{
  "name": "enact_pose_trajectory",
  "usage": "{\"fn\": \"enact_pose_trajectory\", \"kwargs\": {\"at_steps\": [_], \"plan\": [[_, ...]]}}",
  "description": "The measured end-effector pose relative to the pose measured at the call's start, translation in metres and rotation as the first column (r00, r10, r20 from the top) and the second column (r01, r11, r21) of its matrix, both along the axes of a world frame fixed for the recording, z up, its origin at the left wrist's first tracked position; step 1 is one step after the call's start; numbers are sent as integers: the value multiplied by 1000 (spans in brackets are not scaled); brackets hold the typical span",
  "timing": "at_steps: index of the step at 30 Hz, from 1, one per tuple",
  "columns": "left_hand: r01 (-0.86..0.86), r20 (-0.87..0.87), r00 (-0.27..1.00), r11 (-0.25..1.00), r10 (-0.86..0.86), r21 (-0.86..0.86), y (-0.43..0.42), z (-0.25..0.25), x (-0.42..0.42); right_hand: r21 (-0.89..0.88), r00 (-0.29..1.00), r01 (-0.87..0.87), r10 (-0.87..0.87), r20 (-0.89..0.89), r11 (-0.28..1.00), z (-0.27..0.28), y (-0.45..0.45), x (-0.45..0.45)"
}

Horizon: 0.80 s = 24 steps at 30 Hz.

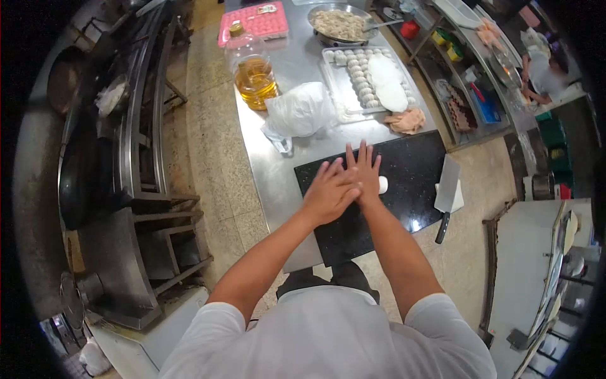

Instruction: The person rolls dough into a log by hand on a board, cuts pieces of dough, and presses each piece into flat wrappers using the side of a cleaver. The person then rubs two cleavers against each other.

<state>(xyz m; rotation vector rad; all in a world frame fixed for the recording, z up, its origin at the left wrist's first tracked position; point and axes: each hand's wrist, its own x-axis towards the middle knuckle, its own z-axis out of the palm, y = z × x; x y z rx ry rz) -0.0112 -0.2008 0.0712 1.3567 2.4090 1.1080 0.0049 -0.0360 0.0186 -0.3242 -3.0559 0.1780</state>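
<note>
A small white piece, seemingly dough (382,184), lies on the black board (404,158), just beside the right hand (364,172) on its thumb-far side. That hand is flat, its fingers stretched out and pointing away from the person, and it grips nothing visible. The left hand (331,192) crosses over it, fingers loosely extended and likewise unclenched; what, if anything, is under the palms cannot be told from above. The step in hand looks like pressing or rolling with the palms, and the next move seems to call for level pressure, with the white piece kept clear of the wrist. Toward the board's right edge a cleaver (449,183) lies partly over a white cloth (459,197), its handle toward the person. Beyond the board's far edge sit a crumpled brownish lump (405,120) and a tray (353,116) with rows of small pale balls (358,79) and flat white rounds (387,85). To their left, on the steel table (257,151), are a white plastic bag (302,108) and an oil bottle (255,82); farther off is a bowl of pale filling (341,25).
</note>
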Motion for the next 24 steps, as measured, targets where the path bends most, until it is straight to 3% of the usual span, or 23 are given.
{"fn": "enact_pose_trajectory", "kwargs": {"at_steps": [2, 3, 5, 6, 9, 11, 12, 13, 14, 15, 17, 20, 22, 23, 24], "plan": [[85, -7, 996, 996, -85, 13, 37, -13, 18, 272, 998, -33, 48, -49, 962, -68, 4, 48], [111, -29, 994, 992, -109, 64, 48, -30, 41, 261, 998, -56, 64, -22, 964, -68, -4, 82], [240, 116, 964, 971, -239, 11, 48, -34, 94, 185, 992, -103, 86, 97, 977, -31, -30, 147], [265, 25, 964, 964, -265, 0, 44, -45, 122, 163, 982, -130, 105, 155, 978, -22, -35, 168], [319, 51, 947, 947, -317, -39, 49, -30, 120, 188, 956, -280, 256, 144, 941, -31, -16, 188], [162, -66, 982, 971, -176, -177, 70, -23, 79, 188, 960, -276, 262, 94, 943, -23, 5, 147], [114, -15, 993, 970, -120, -216, 82, -21, 54, 185, 962, -271, 268, 42, 944, -13, 15, 109], [8, 8, 1000, 997, -7, -73, 94, -34, 34, 179, 961, -273, 278, -6, 945, -5, 25, 74], [-24, -138, 990, 998, 15, -63, 102, -43, 7, 168, 954, -283, 295, -51, 944, 3, 31, 48], [-78, -116, 990, 997, 78, 4, 109, -48, -12, 149, 948, -308, 317, -42, 940, 7, 36, 33], [-132, -52, 990, 991, 130, -26, 115, -60, -52, -26, 949, -315, 315, -1, 949, 20, 45, 2], [-286, -52, 957, 958, 287, 25, 117, -55, -41, -208, 945, -309, 325, 46, 928, 17, 60, 4], [-277, -69, 959, 961, 275, -12, 105, -56, 2, -145, 883, -467, 470, -14, 872, 1, 65, 32], [-294, -31, 955, 956, 294, 8, 99, -54, 34, -221, 861, -502, 459, -217, 836, -10, 68, 56], [-312, 5, 950, 950, 312, 31, 93, -50, 67, -270, 865, -502, 474, -166, 822, -6, 68, 85]]}}
